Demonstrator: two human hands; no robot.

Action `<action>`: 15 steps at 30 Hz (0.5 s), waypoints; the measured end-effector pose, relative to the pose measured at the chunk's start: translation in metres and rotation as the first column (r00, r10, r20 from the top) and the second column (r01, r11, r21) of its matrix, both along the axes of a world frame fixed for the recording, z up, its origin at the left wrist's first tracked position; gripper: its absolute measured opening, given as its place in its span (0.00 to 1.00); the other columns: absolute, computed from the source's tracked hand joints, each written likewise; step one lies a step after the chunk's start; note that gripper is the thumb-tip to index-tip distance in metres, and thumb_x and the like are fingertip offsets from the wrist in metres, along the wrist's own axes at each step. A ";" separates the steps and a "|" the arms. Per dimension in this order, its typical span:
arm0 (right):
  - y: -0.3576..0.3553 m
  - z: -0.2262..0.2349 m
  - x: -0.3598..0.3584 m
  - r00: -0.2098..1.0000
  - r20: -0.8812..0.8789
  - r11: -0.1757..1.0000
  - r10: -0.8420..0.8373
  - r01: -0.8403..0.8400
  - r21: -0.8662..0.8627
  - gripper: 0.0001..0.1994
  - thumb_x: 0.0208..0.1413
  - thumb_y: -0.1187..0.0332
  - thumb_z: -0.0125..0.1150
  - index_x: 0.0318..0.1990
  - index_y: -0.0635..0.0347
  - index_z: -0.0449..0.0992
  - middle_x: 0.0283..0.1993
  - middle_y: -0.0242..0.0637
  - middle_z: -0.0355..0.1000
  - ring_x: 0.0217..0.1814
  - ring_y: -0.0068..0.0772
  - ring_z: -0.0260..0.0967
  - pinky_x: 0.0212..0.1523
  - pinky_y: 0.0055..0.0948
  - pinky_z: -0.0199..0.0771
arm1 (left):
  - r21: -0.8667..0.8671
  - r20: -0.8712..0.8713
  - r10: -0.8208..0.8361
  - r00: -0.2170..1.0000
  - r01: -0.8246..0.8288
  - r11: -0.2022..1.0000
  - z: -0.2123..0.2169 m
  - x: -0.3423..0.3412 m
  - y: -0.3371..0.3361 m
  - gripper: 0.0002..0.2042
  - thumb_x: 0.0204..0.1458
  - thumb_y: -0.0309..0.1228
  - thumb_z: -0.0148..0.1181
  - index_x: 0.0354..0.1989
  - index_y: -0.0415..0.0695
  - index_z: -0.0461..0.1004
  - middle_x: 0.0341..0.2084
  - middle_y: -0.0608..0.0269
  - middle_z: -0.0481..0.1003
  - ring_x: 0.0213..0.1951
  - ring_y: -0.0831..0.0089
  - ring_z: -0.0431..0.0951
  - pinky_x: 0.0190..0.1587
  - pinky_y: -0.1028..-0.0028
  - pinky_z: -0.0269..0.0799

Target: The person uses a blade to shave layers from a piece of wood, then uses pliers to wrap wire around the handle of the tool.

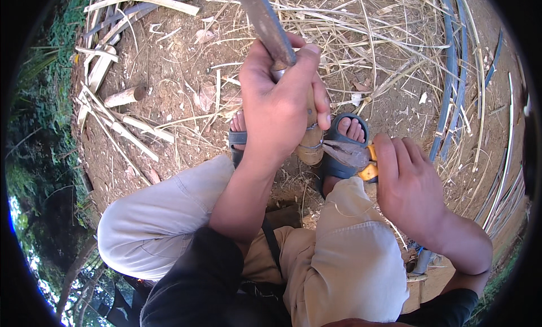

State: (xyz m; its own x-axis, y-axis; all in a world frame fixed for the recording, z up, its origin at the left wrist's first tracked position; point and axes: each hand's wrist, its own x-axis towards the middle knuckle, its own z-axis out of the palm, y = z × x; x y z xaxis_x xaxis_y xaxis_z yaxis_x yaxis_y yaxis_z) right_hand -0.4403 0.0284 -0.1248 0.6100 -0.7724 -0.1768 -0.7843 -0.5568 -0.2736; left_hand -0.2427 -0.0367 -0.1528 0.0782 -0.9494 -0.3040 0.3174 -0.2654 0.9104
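Observation:
My left hand (278, 110) is wrapped round the wooden handle of a large knife (263, 23). Its dark, worn blade points away from me, up past the top edge of the view. Toward me, the rounded butt of the wooden handle (310, 153) sticks out below my fingers, with a thin wire (316, 144) round it. My right hand (411, 186) is closed on pliers (348, 154) with yellow-orange grips. Their pointed metal jaws reach left to the wire at the handle's side; whether they pinch it I cannot tell.
Both feet, in dark sandals (340, 168), are on the dirt just beyond my knees. Thin pale shavings (350, 28) litter the ground ahead. Split strips (132, 132) and a short round stick (125, 96) lie left. Long bluish-green strips (451, 73) run along the right.

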 end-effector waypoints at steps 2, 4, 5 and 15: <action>-0.002 -0.002 -0.001 0.998 -0.061 0.994 0.028 -0.034 -0.107 0.20 0.51 0.74 0.54 0.51 0.74 0.67 0.32 0.41 0.66 0.33 0.38 0.67 0.34 0.35 0.71 | 0.019 -0.007 0.009 1.000 -0.008 1.000 -0.004 -0.001 -0.003 0.11 0.58 0.28 0.53 0.44 0.33 0.65 0.11 0.58 0.67 0.08 0.70 0.66 0.12 0.72 0.65; -0.002 0.000 -0.002 0.994 -0.100 0.982 0.049 -0.066 -0.175 0.19 0.50 0.74 0.55 0.51 0.73 0.67 0.31 0.39 0.65 0.32 0.37 0.65 0.33 0.34 0.70 | 0.037 0.005 0.019 1.000 -0.019 0.999 -0.006 -0.004 -0.005 0.11 0.58 0.29 0.54 0.43 0.33 0.66 0.11 0.58 0.67 0.08 0.70 0.67 0.13 0.72 0.64; -0.003 0.003 -0.006 0.992 -0.113 0.979 0.054 -0.075 -0.189 0.19 0.50 0.73 0.55 0.50 0.72 0.68 0.31 0.39 0.64 0.31 0.36 0.64 0.32 0.34 0.69 | 0.043 -0.003 0.005 1.000 -0.005 0.999 -0.006 -0.007 -0.005 0.11 0.58 0.29 0.54 0.43 0.33 0.66 0.11 0.58 0.68 0.08 0.70 0.67 0.13 0.72 0.64; 0.003 0.006 0.000 0.999 0.028 0.998 -0.043 0.041 0.055 0.25 0.46 0.72 0.60 0.52 0.75 0.64 0.36 0.47 0.66 0.35 0.46 0.67 0.37 0.41 0.72 | 0.076 0.010 -0.071 0.997 0.070 0.995 -0.002 -0.006 -0.009 0.12 0.57 0.29 0.57 0.43 0.33 0.65 0.11 0.58 0.69 0.09 0.71 0.68 0.12 0.74 0.63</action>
State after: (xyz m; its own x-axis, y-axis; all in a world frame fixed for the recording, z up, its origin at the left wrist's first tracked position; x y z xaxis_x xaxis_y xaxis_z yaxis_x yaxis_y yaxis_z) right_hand -0.4403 0.0316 -0.1186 0.5828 -0.7871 -0.2019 -0.7979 -0.5072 -0.3258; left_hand -0.2485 -0.0460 -0.1550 0.0160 -0.9271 -0.3746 0.2844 -0.3549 0.8906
